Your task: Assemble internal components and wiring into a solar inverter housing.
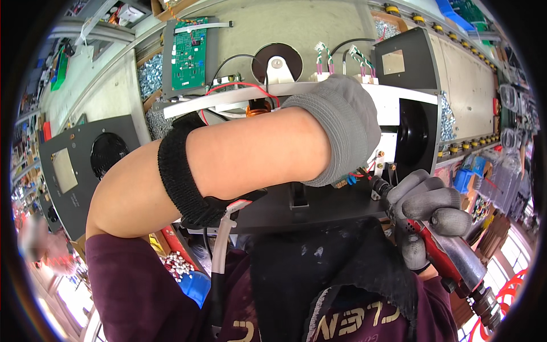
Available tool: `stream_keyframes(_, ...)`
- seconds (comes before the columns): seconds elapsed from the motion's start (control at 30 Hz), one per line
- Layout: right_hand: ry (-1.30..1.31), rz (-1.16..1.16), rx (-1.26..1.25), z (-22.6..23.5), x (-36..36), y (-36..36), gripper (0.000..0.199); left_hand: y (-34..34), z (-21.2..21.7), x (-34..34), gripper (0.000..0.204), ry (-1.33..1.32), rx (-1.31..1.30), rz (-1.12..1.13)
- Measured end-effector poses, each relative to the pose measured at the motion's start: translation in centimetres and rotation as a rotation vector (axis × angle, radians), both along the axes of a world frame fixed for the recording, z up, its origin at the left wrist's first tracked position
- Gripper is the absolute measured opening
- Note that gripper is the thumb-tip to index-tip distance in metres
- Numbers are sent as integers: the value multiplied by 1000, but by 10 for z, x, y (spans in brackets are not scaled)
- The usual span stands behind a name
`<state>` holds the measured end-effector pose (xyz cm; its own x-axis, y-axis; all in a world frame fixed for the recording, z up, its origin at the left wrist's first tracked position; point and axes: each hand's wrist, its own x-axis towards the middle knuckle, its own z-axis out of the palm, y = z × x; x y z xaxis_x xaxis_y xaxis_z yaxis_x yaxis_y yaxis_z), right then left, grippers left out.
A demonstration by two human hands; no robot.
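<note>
Gripping a red-and-silver driver [447, 256] at near right, my right hand [430, 208] is encircling its front body, likely the steadiest hold for something stiff and heavyish. My left hand [356, 111] is covering the metal assembly [336, 206], fingers hidden; I cannot tell their state.

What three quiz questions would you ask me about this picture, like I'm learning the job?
1. Which hand holds the long red-and-silver handheld tool?
2. True or false: a black fabric band goes around the bare left forearm.
3. Pick one. In the picture, the green rectangular circuit board lies:
A) left of the round black disc
B) right of the disc
C) below the disc

Key:
1. The grey-gloved right hand.
2. True.
3. A.
</note>
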<state>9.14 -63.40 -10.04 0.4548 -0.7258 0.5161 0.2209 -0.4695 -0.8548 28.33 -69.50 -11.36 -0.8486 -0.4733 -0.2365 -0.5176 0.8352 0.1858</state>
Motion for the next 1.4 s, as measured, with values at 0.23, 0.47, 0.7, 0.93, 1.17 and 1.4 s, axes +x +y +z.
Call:
stream_keyframes(0.23,20,-298,-44,-7,8,29,32,-6,-1,-5,17,-77,-13,-122)
stream_keyframes(0.47,-26,-463,-64,-15,11,41,30,-6,-5,-7,16,-47,-85,-109)
stream_keyframes(0.7,-184,-636,63,-20,10,50,37,-5,-8,-11,17,-96,-101,-116)
stream_keyframes(0.93,-661,-604,432,-36,-18,44,35,-2,-1,-16,16,-92,-83,-90)
stream_keyframes(1.17,-730,-698,544,-42,-25,44,34,-5,-2,-17,17,-64,-119,-145)
stream_keyframes(1.4,-660,-564,421,-38,-20,46,37,-5,1,-20,18,-109,-112,-139)
